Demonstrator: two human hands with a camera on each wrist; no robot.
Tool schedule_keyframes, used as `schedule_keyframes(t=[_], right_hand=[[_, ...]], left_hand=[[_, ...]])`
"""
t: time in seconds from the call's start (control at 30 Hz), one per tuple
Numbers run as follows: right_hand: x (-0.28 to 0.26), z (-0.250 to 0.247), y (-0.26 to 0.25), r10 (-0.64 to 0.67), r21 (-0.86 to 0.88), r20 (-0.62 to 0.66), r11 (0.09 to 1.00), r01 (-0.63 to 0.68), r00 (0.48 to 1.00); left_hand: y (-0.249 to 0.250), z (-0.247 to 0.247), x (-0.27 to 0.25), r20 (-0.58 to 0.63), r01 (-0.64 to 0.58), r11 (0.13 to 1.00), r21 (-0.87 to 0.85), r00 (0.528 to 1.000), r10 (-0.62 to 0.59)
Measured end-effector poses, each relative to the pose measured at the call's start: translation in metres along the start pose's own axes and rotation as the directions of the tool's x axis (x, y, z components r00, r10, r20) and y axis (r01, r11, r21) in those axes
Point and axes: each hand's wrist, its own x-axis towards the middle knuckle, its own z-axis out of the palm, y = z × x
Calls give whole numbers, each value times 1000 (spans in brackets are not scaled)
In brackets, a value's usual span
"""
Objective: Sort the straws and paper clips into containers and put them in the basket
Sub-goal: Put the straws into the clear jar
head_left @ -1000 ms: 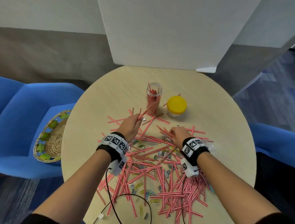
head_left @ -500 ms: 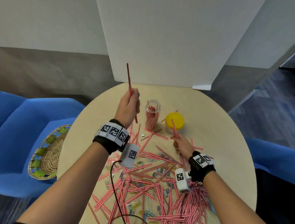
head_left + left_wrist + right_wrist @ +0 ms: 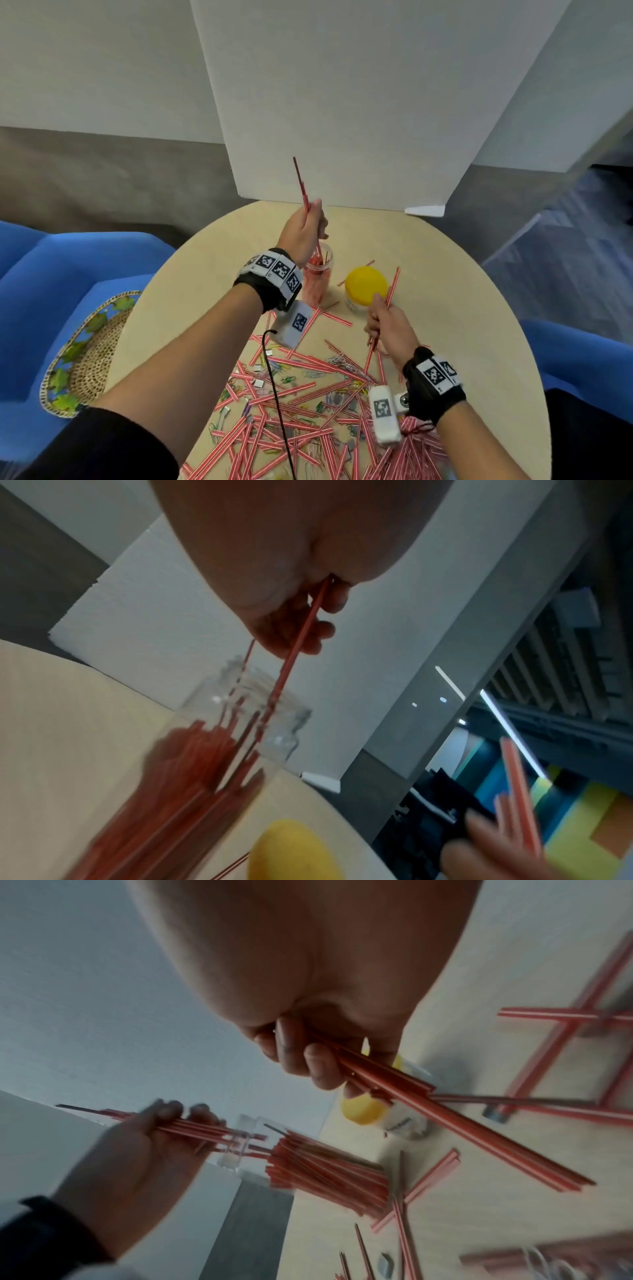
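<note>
A round pale wooden table [image 3: 445,308] filled the middle. A white foam board [image 3: 342,102] stood upright at its twelve o'clock edge, before white walls and grey flooring. Blue upholstered chairs sat at nine o'clock [image 3: 51,274] and three o'clock [image 3: 582,359]. A black cable [image 3: 277,394] trailed toward six o'clock.

Head camera looks down on the table [image 3: 445,274]; both close wrist cameras share the jar [image 3: 240,723].

Clear glossy jar [image 3: 318,274] — matt pale wood-look table [image 3: 462,308] — woven basket [image 3: 85,353].
</note>
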Motion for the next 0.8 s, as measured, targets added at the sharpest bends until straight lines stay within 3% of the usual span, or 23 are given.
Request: schedule_keyframes(t=[0.13,0.27,0.47,0.6,0.73,0.8], right_hand=[[4,-13,-19,-70,16,10,997,70,997],[0,-22,-43,-151,-23,13,988,151,988],[-5,-31,-70,-303,-346,-48,899,269,952],[-7,-28,-69,-278,-388,-34,889,244,960],[-5,-24,-59,-216,-357,-31,914,191,976],[-4,-23,-60,-191,-321,-27,931,173,981]], left_hand=[[-28,4,-4,-18,-37,983,181,999,41],[-48,-1,-1,52,-108,918,382,994,95],[-54,-6,-4,73,-169,891,422,986,152],[-46,-11,-6,109,-158,886,435,987,122],[-36,-21,-9,-16,-235,893,384,965,261],[-30,-24,-8,-63,-223,921,320,965,255]])
